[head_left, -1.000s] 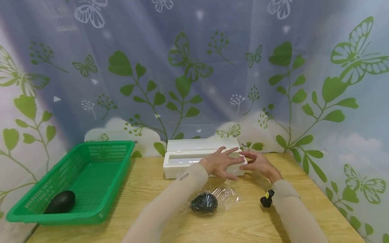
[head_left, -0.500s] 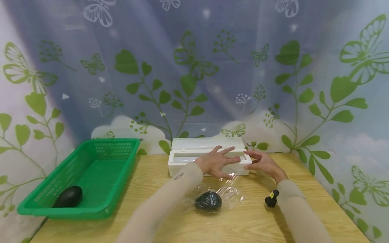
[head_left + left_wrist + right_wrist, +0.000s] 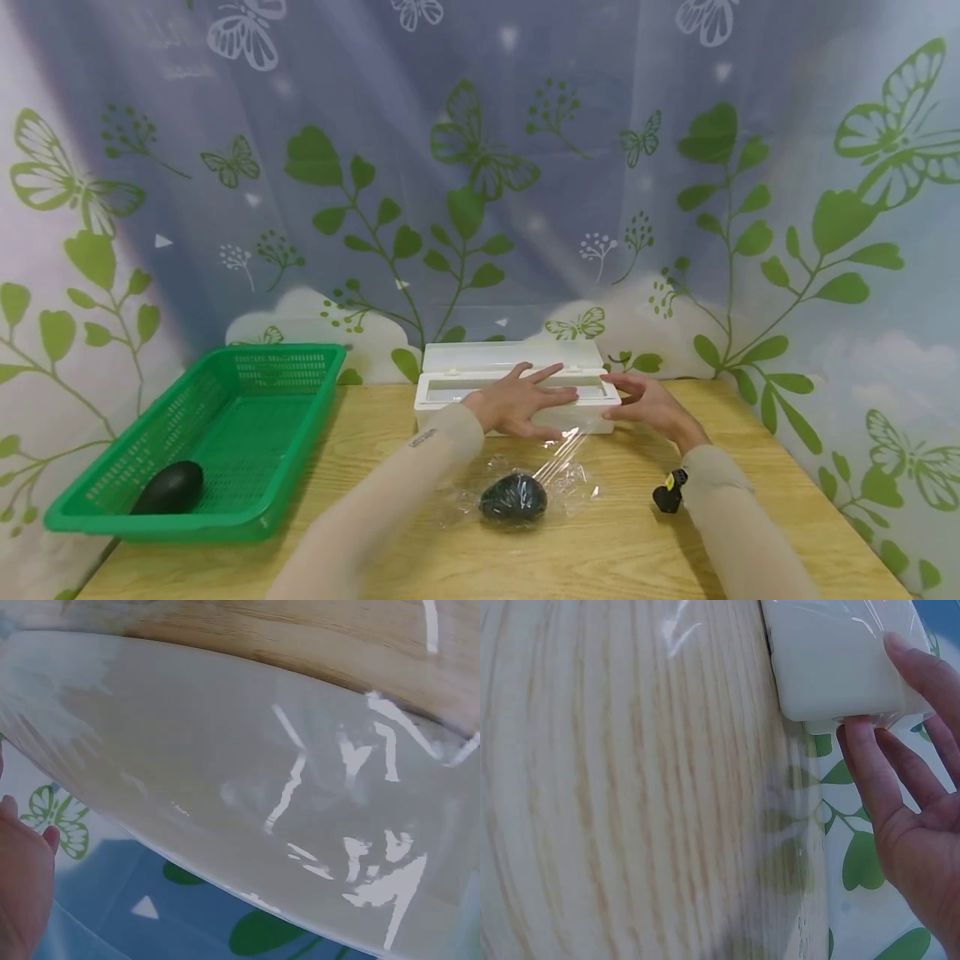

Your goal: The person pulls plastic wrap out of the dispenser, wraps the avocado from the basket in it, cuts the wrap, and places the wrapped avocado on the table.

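Note:
A long white cling film dispenser (image 3: 442,419) stands at the back of the table, its lid (image 3: 510,357) raised behind it. My left hand (image 3: 517,404) lies across its top and front with fingers spread straight. At the right end, my right hand (image 3: 651,408) holds the dispenser's corner between thumb and fingers; the right wrist view shows the same hand (image 3: 907,787) at that white end (image 3: 840,667). Clear film (image 3: 352,817) glints along the dispenser's front in the left wrist view. In front lies a dark avocado-like fruit (image 3: 513,498) in crumpled clear film (image 3: 577,482).
On the left stands a green perforated basket (image 3: 292,442) holding a dark oval fruit (image 3: 171,487). A small black device (image 3: 669,492) is at the right wrist. Behind the wooden table (image 3: 600,550) hangs a patterned curtain (image 3: 360,275).
My left hand has slid a little leftward along the dispenser. My right hand keeps its place at the right end. The head view has shifted slightly.

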A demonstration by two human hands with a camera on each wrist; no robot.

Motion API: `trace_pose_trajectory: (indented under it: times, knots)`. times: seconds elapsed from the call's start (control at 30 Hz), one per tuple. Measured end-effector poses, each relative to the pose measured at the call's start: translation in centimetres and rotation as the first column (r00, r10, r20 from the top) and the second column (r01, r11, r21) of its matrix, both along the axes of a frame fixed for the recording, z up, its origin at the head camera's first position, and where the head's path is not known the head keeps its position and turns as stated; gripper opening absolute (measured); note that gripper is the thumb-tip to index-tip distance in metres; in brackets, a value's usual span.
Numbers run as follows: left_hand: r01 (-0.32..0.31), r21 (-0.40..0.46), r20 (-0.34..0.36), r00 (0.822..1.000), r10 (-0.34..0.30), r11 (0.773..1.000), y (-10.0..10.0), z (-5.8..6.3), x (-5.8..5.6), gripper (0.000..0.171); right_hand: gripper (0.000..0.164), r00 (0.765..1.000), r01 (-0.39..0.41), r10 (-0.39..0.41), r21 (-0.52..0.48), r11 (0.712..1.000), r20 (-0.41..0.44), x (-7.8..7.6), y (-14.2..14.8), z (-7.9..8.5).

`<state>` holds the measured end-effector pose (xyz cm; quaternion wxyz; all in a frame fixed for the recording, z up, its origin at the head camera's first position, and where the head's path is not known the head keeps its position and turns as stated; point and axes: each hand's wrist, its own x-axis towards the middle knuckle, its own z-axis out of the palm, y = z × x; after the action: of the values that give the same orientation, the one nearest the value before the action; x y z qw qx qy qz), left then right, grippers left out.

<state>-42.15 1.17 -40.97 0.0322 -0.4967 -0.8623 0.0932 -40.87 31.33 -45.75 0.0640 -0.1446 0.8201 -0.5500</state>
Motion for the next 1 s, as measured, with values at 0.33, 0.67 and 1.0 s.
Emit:
trace_pose_trajectory:
  times: [0.33, 0.67, 1.0]
  knots:
    - [0.0, 0.05, 0.006, 1.0, 0.0, 0.999, -3.5, -0.5, 0.1, 0.077, 0.078, 1.0, 0.001, 0.0, 0.044, 0.999, -0.018, -0.1, -0.1, 0.1]
    - [0.015, 0.121, 0.014, 1.0, -0.017, 0.992, -6.6, -0.7, 0.3, 0.069, 0.078, 0.999, 0.025, -0.022, 0.089, 0.996, -0.032, 0.1, -0.1, -0.1]
    - [0.013, 0.164, 0.028, 0.999, -0.018, 0.986, -7.8, -0.6, 0.5, 0.066, 0.077, 1.0, 0.009, -0.008, 0.057, 0.998, -0.028, 0.0, -0.1, 0.0]
